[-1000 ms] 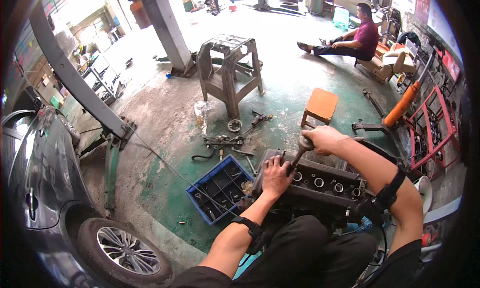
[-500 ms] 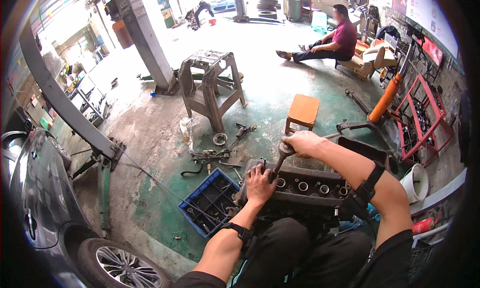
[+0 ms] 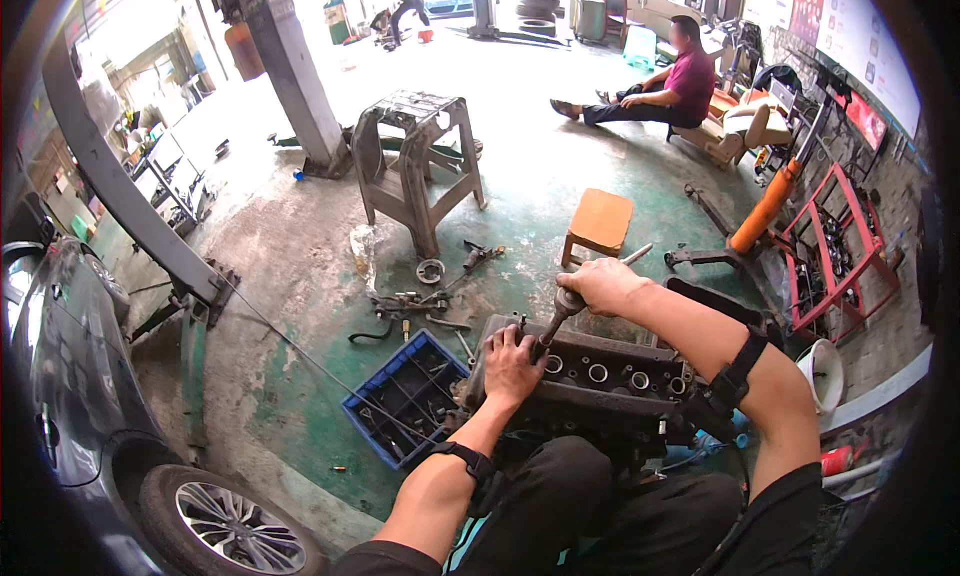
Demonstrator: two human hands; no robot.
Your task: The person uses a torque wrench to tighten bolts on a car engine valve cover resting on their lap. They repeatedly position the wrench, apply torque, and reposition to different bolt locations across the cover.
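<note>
Your engine [image 3: 590, 398] sits just past your knees [image 3: 562, 466]. The wrench [image 3: 553, 328] stands on the engine's left end, with your left hand [image 3: 512, 366] down by its bottom and your right hand [image 3: 603, 286] up at the top. Just left of the engine you've got the crate [image 3: 372, 438] with loose bits in it, and way left of the engine, the car [image 3: 85, 376]. Behind the engine there's the small stool [image 3: 600, 218]; back-left of it, some loose parts [image 3: 408, 304], then the big stand [image 3: 416, 186] farther behind. Right of the engine is the bucket [image 3: 825, 381], back-right the jack [image 3: 765, 211], and someone [image 3: 690, 86] sitting well behind it, back-right too.
</note>
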